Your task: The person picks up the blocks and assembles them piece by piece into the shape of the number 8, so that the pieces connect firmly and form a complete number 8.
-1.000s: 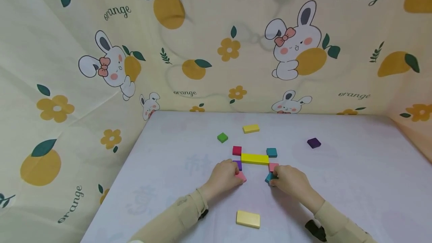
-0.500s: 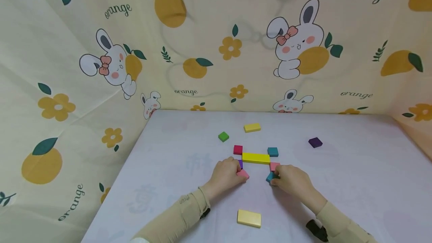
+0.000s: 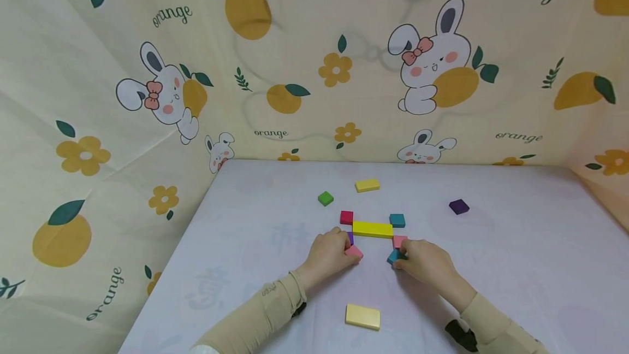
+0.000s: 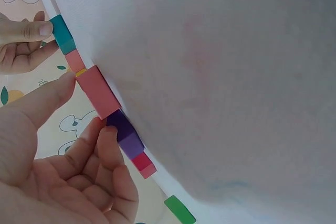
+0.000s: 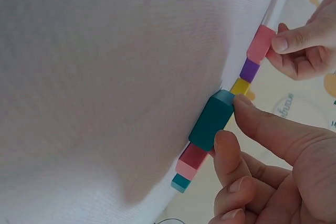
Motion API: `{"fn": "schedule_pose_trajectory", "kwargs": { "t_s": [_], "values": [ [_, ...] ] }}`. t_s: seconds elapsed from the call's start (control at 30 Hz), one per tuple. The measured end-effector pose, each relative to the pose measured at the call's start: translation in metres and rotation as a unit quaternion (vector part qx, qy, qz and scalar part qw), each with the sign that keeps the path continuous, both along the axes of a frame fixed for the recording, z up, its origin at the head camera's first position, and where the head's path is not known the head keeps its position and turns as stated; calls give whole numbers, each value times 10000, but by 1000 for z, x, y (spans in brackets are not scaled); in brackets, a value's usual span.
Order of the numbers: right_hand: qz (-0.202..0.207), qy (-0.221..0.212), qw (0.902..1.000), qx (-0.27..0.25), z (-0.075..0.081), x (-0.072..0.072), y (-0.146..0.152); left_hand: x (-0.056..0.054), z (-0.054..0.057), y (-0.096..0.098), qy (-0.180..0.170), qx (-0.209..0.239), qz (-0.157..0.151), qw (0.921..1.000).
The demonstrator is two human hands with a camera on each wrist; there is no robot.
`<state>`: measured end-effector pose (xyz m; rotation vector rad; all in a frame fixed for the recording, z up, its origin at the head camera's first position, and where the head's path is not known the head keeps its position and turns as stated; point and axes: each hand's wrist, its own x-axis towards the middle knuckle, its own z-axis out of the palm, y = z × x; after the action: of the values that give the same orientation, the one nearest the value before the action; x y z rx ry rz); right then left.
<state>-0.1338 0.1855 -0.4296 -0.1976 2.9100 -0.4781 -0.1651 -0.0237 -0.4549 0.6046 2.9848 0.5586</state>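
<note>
Toward the far edge of the tabletop (image 3: pixel 265 206) lie a yellow block (image 3: pixel 367 185), a green block (image 3: pixel 325 198) and, off to the right, a dark block (image 3: pixel 459 207), with a bunny-print cloth (image 3: pixel 304 31) behind them. Closer in, a yellow bar (image 3: pixel 372 229) runs crosswise, a red block (image 3: pixel 346 217) by its far left corner and a blue block (image 3: pixel 397 220) by its far right one. By the near corners sit a purple block (image 3: pixel 351 237), partly hidden behind the left hand (image 3: pixel 326 254), and a coral block (image 3: pixel 400 241), its side overlapped by the right hand (image 3: pixel 427 261). A cream block (image 3: pixel 362 317) lies alone toward the near edge. Between it and the bar, mid-tabletop, the left hand pinches a pink block (image 3: pixel 354 252) and the right hand a teal block (image 3: pixel 395 256), each with the thumb at one end and a finger at the other. Both blocks are plain, flat-sided oblongs, askew to the bar, the pink just beside the purple, the teal just beside the coral.
</note>
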Motion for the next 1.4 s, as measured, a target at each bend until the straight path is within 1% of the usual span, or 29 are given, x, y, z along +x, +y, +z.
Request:
{"fn": "schedule_pose_trajectory", "kwargs": {
  "t_s": [0.17,0.53,0.7,0.77,0.93,1.1,1.2,1.33,1.4],
  "values": [
    [43,35,10000,-37,0,1,1,1,1,0,0,-22,-7,10000],
    [-15,184,9997,-184,-3,2,1,1,1,-1,150,-172,-48,9997],
    [-55,140,9997,-205,2,5,-3,2,1,-2,180,-170,-61,9997],
    [1,89,9996,-255,5,7,-5,2,1,-3,189,-172,-62,9997],
    [264,-154,9988,-371,8,16,-14,3,1,-3,315,-247,-94,9992],
    [419,-672,9949,-621,5,30,-23,3,1,-3,311,-303,-81,9990],
    [667,-856,9912,-764,5,37,-27,4,2,-4,301,-330,-86,9990],
    [1079,-926,9863,-836,5,44,-30,3,3,-4,378,-355,-153,9985],
    [1191,-1006,9841,-856,4,47,-32,3,2,-5,427,-350,-185,9983]
  ]
}}
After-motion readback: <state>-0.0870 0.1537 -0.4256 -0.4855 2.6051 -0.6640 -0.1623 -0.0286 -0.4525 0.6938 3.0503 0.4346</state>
